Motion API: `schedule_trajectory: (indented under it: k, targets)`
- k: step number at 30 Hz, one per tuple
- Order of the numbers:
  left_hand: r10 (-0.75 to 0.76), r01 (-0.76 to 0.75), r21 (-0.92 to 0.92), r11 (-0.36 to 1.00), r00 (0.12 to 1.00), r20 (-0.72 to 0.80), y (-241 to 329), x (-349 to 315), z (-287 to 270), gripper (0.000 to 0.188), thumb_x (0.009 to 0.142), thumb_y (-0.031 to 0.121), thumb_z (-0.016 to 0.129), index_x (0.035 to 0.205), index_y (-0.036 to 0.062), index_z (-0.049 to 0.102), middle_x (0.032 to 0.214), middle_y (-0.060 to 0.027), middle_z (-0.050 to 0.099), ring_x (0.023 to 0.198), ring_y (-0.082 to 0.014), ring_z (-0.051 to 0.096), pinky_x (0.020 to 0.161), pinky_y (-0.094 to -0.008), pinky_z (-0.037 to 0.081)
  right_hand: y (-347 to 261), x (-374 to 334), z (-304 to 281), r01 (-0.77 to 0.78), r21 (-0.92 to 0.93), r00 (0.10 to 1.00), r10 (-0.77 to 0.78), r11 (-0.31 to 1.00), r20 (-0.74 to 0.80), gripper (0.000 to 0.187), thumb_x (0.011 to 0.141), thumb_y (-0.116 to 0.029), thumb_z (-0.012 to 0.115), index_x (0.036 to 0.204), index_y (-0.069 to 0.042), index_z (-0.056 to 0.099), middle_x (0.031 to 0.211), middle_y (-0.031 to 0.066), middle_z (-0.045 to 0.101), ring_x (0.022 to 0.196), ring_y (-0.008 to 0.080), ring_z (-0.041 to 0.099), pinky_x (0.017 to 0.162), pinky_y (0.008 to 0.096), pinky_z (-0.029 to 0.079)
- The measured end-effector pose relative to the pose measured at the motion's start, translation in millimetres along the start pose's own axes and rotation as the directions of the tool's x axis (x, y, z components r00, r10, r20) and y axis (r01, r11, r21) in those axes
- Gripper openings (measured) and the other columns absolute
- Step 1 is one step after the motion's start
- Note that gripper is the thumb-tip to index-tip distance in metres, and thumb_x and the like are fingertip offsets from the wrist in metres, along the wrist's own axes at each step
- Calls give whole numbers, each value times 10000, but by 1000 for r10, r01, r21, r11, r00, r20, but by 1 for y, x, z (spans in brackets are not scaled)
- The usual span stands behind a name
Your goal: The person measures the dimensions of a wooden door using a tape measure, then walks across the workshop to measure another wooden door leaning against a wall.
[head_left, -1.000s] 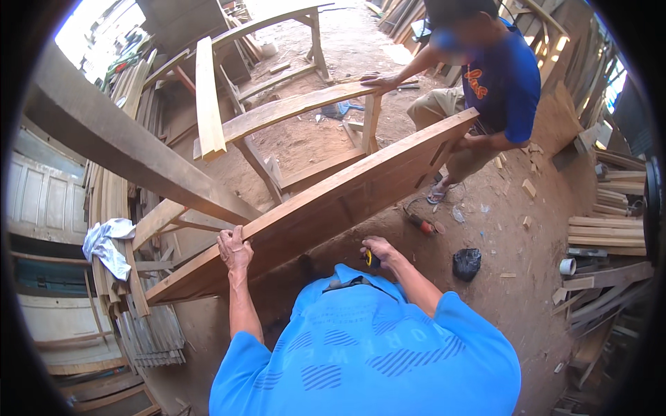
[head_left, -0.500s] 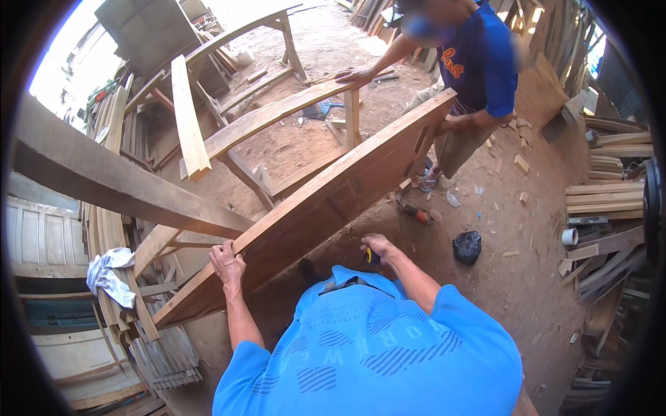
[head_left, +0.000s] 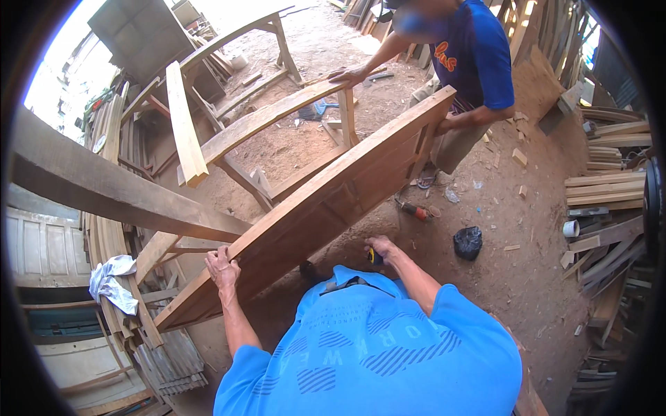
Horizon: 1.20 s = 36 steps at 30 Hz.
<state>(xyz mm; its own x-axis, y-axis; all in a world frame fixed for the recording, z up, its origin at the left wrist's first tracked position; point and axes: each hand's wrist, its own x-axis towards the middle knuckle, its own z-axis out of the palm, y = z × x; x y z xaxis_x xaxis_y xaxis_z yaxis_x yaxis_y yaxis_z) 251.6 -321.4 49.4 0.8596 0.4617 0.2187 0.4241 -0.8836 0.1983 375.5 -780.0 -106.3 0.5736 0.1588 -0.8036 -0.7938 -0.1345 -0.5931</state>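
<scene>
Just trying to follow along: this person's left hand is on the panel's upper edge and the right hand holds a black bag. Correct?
Not quite: in the head view, the right hand holds a yellow-and-black tool; the black bag is on the ground. The left hand is on the upper edge of the panel.

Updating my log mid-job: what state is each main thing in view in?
Wooden panel: tilted, narrow edge upward
Left hand: gripping the panel's upper edge
Yellow-and-black tool: held, partly covered
Right hand: closed around that tool
White cloth: crumpled, draped over boards
Orange power tool: lying on ground
Black bag: crumpled, contents hidden
</scene>
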Motion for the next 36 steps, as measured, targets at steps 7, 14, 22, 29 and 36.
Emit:
schedule_trajectory:
  k: [7, 14, 22, 29, 36]
  targets:
    - [30, -31, -18, 999, 999, -34, -4, -1, 0, 444, 670, 4, 739, 1083, 126, 633, 1030, -158, 546, 985, -370, 541, 873, -479, 464, 4, -1, 4, 44, -51, 999, -44, 998, 0, 245, 891, -213, 650, 951, 23, 678, 799, 119, 668, 645, 207, 626, 562, 364, 515]
    - [39, -40, -3, 999, 999, -17, -2, 2, 0, 439, 665, 18, 751, 1078, 122, 647, 1026, -158, 547, 993, -360, 540, 890, -465, 464, -3, -10, 8, 1, -94, 1000, 0, 996, 13, 224, 908, -228, 634, 938, -9, 675, 809, 107, 660, 639, 206, 621, 561, 373, 511]
    - [41, -39, -73, 997, 999, 25, -3, 11, 8, 465, 650, 83, 809, 1080, 148, 643, 1102, -131, 595, 1043, -359, 551, 921, -467, 455, -6, -12, 21, 26, -63, 997, -31, 998, -68, 229, 914, -217, 626, 1028, -20, 654, 823, 87, 659, 659, 176, 594, 568, 356, 490]
    - [75, -64, -118, 991, 993, 93, -15, 18, 19, 452, 685, 89, 758, 1103, 136, 590, 1037, -126, 629, 1003, -372, 570, 908, -495, 438, -18, -17, 56, 54, -103, 998, -57, 993, -21, 222, 913, -212, 622, 1047, -39, 657, 879, 91, 667, 717, 169, 597, 602, 356, 488]
    - [115, -109, -130, 986, 992, 41, -10, 18, 27, 437, 699, 94, 761, 1098, 127, 583, 1009, -140, 618, 992, -379, 573, 876, -503, 452, -4, -18, 61, 149, -34, 986, -151, 988, -65, 166, 905, -201, 637, 980, -54, 656, 890, 81, 647, 797, 172, 622, 623, 364, 494]
